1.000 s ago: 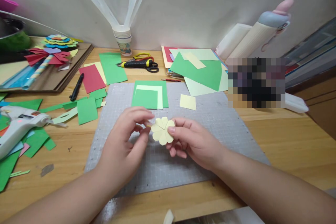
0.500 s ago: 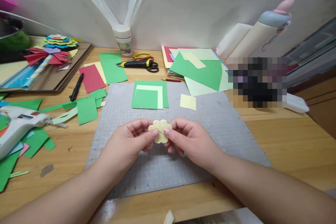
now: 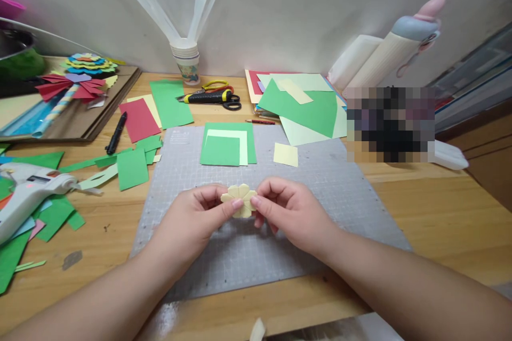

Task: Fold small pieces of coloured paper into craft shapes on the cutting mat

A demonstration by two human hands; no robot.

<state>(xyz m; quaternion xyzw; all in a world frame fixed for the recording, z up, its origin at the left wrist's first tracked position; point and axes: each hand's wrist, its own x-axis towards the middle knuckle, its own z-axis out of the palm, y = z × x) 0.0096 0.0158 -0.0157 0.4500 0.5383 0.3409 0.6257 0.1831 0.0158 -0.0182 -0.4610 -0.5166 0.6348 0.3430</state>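
Note:
A small pale-yellow paper flower with rounded petals is held up over the grey cutting mat. My left hand pinches its left side, thumb on the front. At the flower's right edge, my right hand grips it between thumb and fingers; the fingertips behind the paper are partly hidden. Beyond the hands lie stacked green and pale-green paper squares, and to their right a single pale-yellow square.
A white glue gun lies among green scraps at left. Scissors and a utility knife rest near paper cups holding white strips. Paper sheets are piled at the back, near a leaning bottle.
The flower has turned slightly and shifted a little left in my fingers. Both hands keep nearly the same place; the things on the table have not moved.

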